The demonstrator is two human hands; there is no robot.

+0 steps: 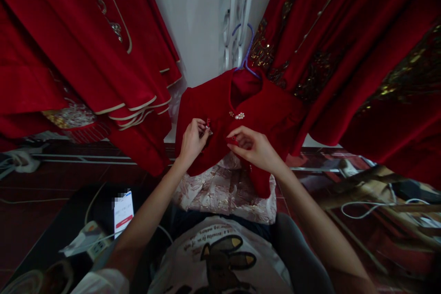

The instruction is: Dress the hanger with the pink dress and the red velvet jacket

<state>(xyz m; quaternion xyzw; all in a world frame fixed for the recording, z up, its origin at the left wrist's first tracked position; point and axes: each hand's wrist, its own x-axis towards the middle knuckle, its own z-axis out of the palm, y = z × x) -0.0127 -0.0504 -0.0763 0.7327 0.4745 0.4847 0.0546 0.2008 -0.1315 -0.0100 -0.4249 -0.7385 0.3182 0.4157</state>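
A small red velvet jacket hangs on a blue hanger in front of me, with a pearl clasp near its collar. My left hand pinches a beaded clasp on the jacket's left front edge. The fingers of my right hand are closed on the red fabric of the right front edge, at a small red loop. The two hands are close together at the jacket's opening. A pale gold patterned skirt hangs below the jacket.
Red embroidered garments hang at the left and at the right. Behind the jacket stands a white wall with a white ornate rail. A phone with a lit screen lies at lower left, with white cables on the dark floor.
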